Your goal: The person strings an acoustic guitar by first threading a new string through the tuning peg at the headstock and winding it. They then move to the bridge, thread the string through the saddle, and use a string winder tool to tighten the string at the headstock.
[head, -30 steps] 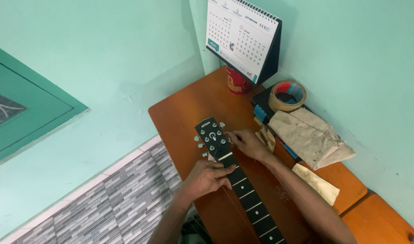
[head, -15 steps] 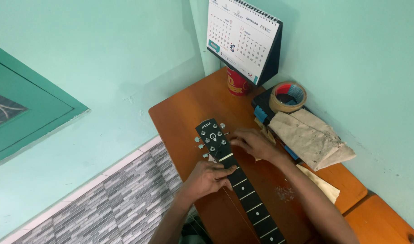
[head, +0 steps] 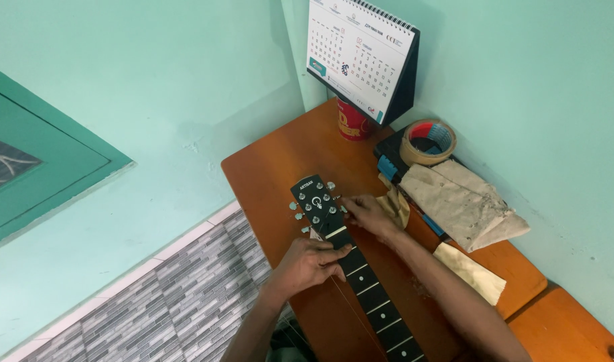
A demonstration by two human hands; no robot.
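pale turquoise walls (head: 186, 80) fill the upper frame, with grey tiled flooring (head: 153, 308) at lower left. your orange-brown wooden table (head: 273, 161) runs from centre to lower right. across it lies the black guitar neck with pale frets (head: 367, 288), headstock toward centre. your left hand (head: 310, 263) wraps closed around the neck near the nut. your right hand (head: 367, 213) pinches a tuning peg at the headstock's right edge. a white desk calendar (head: 357, 57) stands at top, a tan tape roll (head: 427, 142) below it.
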